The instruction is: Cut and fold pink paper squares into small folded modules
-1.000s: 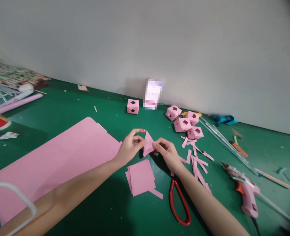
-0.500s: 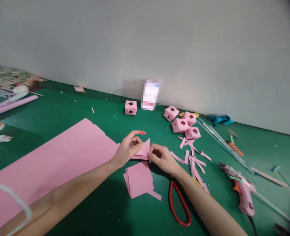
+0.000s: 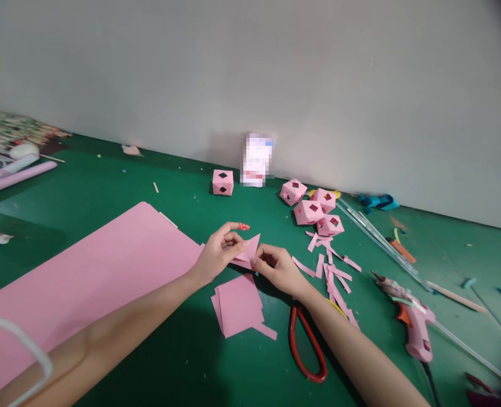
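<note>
Between my hands is a folded piece of pink paper (image 3: 251,247) with one pointed corner standing up. My left hand (image 3: 219,251) pinches it from the left, thumb on top, index finger raised with a red patterned nail. At its right edge, my right hand (image 3: 278,268) closes thumb and fingertips on the same paper. Just below lies a small stack of pink paper squares (image 3: 240,306) with a narrow strip at its corner. A large pink sheet (image 3: 119,271) spreads under and beyond my left forearm. Red scissor handles (image 3: 307,345) show beside my right forearm; the blades are hidden.
Several pink paper boxes (image 3: 309,212) with diamond holes cluster at the back right; another box (image 3: 223,182) stands near a blurred, phone-like screen (image 3: 257,161). Pink offcuts (image 3: 333,277) lie right of my hand. A pink glue gun (image 3: 415,322) rests further right, clear sticks (image 3: 386,249) behind it.
The pinched paper has tilted slightly, its point a little higher, and my right fingertips have shifted slightly along its edge. The whole view has moved a little.
</note>
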Motion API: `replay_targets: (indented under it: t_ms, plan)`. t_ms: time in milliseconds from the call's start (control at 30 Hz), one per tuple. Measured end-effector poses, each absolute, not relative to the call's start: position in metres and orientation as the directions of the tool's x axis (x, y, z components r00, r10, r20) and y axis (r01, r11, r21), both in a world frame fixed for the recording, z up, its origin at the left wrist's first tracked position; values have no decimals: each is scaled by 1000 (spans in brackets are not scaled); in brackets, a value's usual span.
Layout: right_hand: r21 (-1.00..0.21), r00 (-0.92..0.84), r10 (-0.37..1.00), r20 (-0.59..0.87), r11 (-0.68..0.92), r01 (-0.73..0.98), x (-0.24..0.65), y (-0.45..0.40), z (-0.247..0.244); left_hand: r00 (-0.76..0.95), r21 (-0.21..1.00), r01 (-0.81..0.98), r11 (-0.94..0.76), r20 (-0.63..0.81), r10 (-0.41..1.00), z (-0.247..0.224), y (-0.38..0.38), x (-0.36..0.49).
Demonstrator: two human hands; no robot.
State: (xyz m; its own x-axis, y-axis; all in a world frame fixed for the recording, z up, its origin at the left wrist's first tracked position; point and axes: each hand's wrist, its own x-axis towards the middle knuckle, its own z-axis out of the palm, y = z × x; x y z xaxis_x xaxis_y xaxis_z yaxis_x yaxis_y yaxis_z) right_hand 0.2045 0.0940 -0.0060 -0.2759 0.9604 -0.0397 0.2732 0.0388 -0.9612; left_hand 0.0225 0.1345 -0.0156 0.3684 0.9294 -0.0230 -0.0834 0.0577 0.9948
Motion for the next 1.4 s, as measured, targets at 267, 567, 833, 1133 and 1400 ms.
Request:
replay_targets:
  t_ms: [267,567,833,1133,1400]
  plan:
    - [-988,-256,966,-46,-7,152,205,95,-3,565,994,-97,50,13,825,-12,133,16]
    - [-992,-281,958,-60,-25,128,208,94,-5,589,999,-37,5,18,808,-16,133,17]
    - [-969,-343,939,-12,73,235,207,92,-3,608,998,-46,32,3,794,-11,132,17]
    - [-973,-380,925,-27,64,224,210,91,-1,612,996,-68,62,-8,791,-9,133,14]
    - [-974,-374,927,-44,44,224,210,91,-3,612,992,-79,99,-30,790,-8,134,12]
